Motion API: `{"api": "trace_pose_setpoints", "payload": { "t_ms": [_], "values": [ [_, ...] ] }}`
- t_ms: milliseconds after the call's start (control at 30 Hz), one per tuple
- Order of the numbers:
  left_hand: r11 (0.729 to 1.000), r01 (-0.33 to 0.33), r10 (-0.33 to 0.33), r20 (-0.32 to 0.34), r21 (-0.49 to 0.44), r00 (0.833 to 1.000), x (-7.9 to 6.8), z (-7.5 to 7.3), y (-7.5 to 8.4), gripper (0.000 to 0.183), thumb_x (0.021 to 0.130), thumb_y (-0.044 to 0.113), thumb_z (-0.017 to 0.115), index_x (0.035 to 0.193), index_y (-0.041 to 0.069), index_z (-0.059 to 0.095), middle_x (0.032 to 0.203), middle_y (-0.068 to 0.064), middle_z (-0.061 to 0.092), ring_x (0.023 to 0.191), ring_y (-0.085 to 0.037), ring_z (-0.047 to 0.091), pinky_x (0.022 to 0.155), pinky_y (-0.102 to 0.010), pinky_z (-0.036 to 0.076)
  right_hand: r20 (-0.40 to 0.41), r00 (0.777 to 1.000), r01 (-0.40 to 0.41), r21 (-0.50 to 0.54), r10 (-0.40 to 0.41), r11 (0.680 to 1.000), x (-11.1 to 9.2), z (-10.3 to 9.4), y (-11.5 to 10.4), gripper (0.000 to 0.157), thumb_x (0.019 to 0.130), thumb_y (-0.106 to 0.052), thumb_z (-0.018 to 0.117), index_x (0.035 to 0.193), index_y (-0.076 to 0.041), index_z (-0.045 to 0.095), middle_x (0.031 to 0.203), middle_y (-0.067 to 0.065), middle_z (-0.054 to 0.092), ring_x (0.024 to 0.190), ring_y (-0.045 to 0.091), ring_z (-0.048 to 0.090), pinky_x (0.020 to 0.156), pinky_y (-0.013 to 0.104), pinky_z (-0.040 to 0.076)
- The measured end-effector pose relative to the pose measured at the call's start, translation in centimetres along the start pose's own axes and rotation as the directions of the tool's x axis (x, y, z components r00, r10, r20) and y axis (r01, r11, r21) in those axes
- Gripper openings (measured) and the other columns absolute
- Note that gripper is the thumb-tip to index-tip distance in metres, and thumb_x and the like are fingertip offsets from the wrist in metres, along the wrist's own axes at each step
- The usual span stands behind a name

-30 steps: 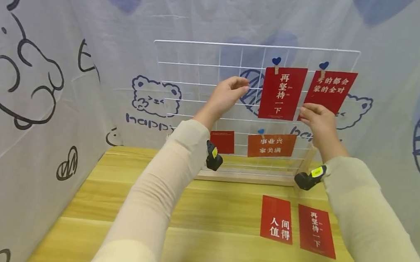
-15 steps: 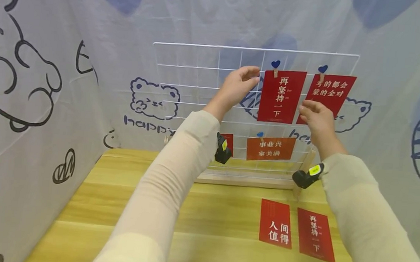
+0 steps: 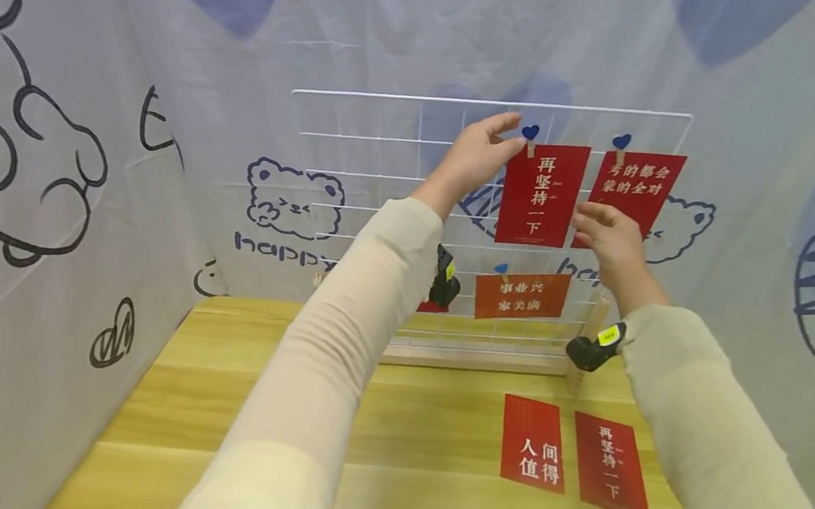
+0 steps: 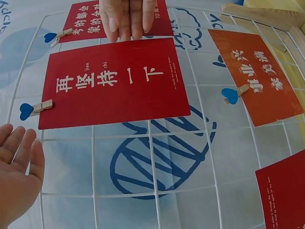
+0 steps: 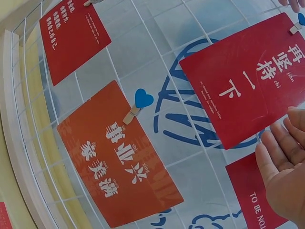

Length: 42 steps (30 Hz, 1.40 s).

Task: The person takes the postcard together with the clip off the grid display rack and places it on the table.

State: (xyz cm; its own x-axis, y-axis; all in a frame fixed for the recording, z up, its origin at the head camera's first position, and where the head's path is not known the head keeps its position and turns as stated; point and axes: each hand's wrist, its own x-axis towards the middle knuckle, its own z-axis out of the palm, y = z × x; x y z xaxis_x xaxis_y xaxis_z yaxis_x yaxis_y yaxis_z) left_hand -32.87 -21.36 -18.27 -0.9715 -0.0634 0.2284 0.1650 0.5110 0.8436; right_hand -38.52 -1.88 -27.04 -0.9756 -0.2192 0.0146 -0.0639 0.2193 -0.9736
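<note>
A red card with vertical white writing hangs on a white wire grid, held at its upper left by a clothespin with a blue heart. My left hand is beside that clothespin, fingers loosely bent and a small gap showing in the left wrist view. At the card's right edge is my right hand, with relaxed fingers and nothing gripped. It partly covers a second red card, which hangs tilted under its own blue-heart clothespin.
Lower on the grid hang an orange card and another red card, the latter mostly behind my left forearm in the head view. Two red cards, one left and one right, lie on the wooden table before the grid's wooden base.
My left hand has moved up and to the right, toward the clothespin on the hanging red card. My right hand stays by that card's right edge. The head view has shifted slightly.
</note>
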Motion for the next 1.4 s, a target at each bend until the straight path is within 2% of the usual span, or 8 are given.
{"api": "trace_pose_setpoints", "payload": {
  "t_ms": [367,667,867,1000,1167,1200,1267,1400],
  "values": [
    [1.000,0.021,-0.021,0.041,-0.001,0.999,0.4,0.7,0.6,0.052,0.096,0.033,0.043,0.144,0.023,0.027,0.147,0.010,0.030,0.133,-0.007,0.029,0.106,-0.025,0.031,0.016,0.999,0.030,-0.004,-0.030,1.000,0.3,-0.4,0.2,0.052,0.094,-0.031,0.049,0.137,-0.006,0.038,0.138,0.015,0.040,0.123,0.029,0.044,0.103,0.039,0.036],
    [0.999,0.033,-0.034,0.027,0.039,0.999,0.8,0.9,0.7,0.050,0.097,0.033,0.042,0.144,0.022,0.029,0.145,0.005,0.035,0.128,-0.011,0.037,0.101,-0.027,0.036,0.014,0.999,0.047,-0.009,-0.047,0.999,0.4,-0.1,0.2,0.051,0.091,-0.031,0.052,0.133,-0.002,0.043,0.129,0.014,0.048,0.102,0.016,0.053,0.101,0.039,0.039],
    [0.999,0.041,-0.041,0.005,0.014,0.999,1.1,1.0,0.7,0.042,0.099,0.025,0.038,0.141,0.020,0.036,0.139,0.002,0.042,0.123,-0.013,0.042,0.097,-0.025,0.040,0.014,1.000,0.022,-0.019,-0.022,1.000,0.6,0.0,0.3,0.051,0.090,-0.033,0.055,0.131,-0.004,0.045,0.133,0.014,0.046,0.114,0.026,0.050,0.103,0.041,0.037],
    [0.999,0.044,-0.044,-0.011,0.017,0.999,1.3,1.2,0.6,0.041,0.099,0.024,0.038,0.140,0.020,0.037,0.139,0.003,0.043,0.123,-0.012,0.043,0.096,-0.023,0.040,-0.001,1.000,0.015,-0.027,-0.015,1.000,0.7,0.3,0.6,0.045,0.090,-0.032,0.055,0.127,-0.007,0.047,0.129,0.010,0.048,0.114,0.026,0.050,0.102,0.040,0.038],
    [0.998,0.057,-0.055,-0.056,0.038,0.997,1.6,1.5,0.5,0.040,0.098,0.025,0.041,0.138,0.022,0.042,0.138,0.007,0.045,0.121,-0.009,0.044,0.095,-0.020,0.041,-0.017,0.999,0.047,0.007,-0.046,0.999,2.5,0.2,2.1,0.040,0.087,-0.032,0.060,0.118,-0.008,0.054,0.118,0.007,0.055,0.104,0.020,0.055,0.098,0.038,0.042],
    [0.997,0.058,-0.054,-0.074,0.045,0.996,1.6,1.6,0.6,0.039,0.097,0.025,0.043,0.136,0.022,0.044,0.135,0.006,0.048,0.118,-0.009,0.046,0.093,-0.020,0.042,0.004,0.997,0.077,0.074,-0.077,0.994,3.9,-0.2,3.4,0.036,0.084,-0.030,0.064,0.113,-0.009,0.058,0.112,0.005,0.058,0.098,0.017,0.057,0.093,0.034,0.046],
    [0.997,0.064,-0.058,-0.116,0.052,0.992,1.7,1.8,0.7,0.037,0.096,0.025,0.045,0.133,0.022,0.048,0.130,0.006,0.053,0.112,-0.009,0.050,0.088,-0.019,0.044,0.012,0.996,0.089,0.095,-0.091,0.992,4.8,-0.4,4.0,0.036,0.082,-0.030,0.067,0.110,-0.010,0.060,0.108,0.004,0.060,0.094,0.016,0.058,0.091,0.033,0.047],
    [0.993,0.082,-0.063,-0.200,0.089,0.978,1.7,2.3,1.0,0.033,0.095,0.026,0.047,0.128,0.023,0.055,0.122,0.007,0.058,0.108,-0.008,0.053,0.084,-0.018,0.045,0.006,0.996,0.087,0.097,-0.088,0.991,4.0,-0.2,3.4,0.033,0.084,-0.028,0.065,0.111,-0.009,0.059,0.105,0.001,0.060,0.092,0.013,0.058,0.089,0.029,0.048]
  ]
}}
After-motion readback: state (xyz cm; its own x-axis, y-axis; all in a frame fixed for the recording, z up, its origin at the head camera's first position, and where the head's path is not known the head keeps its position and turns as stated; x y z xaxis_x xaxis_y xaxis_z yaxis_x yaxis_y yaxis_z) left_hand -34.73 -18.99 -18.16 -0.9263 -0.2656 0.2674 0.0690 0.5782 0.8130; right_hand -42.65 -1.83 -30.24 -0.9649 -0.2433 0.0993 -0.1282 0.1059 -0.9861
